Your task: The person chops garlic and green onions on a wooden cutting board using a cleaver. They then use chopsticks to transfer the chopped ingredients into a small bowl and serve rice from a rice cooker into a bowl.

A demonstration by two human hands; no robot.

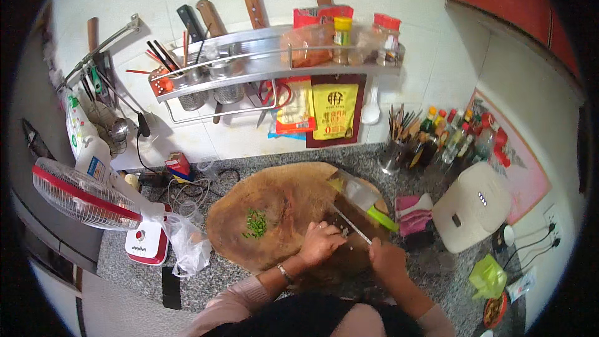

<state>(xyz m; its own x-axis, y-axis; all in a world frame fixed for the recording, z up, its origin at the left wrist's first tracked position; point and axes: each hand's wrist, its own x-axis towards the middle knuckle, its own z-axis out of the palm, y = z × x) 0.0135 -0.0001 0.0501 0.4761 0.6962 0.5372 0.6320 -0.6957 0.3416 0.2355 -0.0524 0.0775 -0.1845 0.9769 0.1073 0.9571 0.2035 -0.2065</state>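
My right hand (387, 260) grips a kitchen knife (352, 224), its thin blade seen nearly edge-on and pointing up and left over the wooden chopping board (290, 187). Left of the blade, my left hand (322, 242) rests on the board with bent fingers. Small white chopped bits (345, 232) lie by its fingertips. Whether anything is under the fingers is hidden. A small heap of chopped green herbs (255, 223) lies on the board's left part. A second knife with a bright green handle (382, 218) lies across the board's right edge.
Left stand a fan (89, 194) and a plastic bag (187, 245). Right of the board are a pink cloth (413, 215), a white lidded appliance (472, 208) and several bottles (449, 135). A metal wall rack (281, 51) with knives and seasonings hangs above the granite counter (224, 285).
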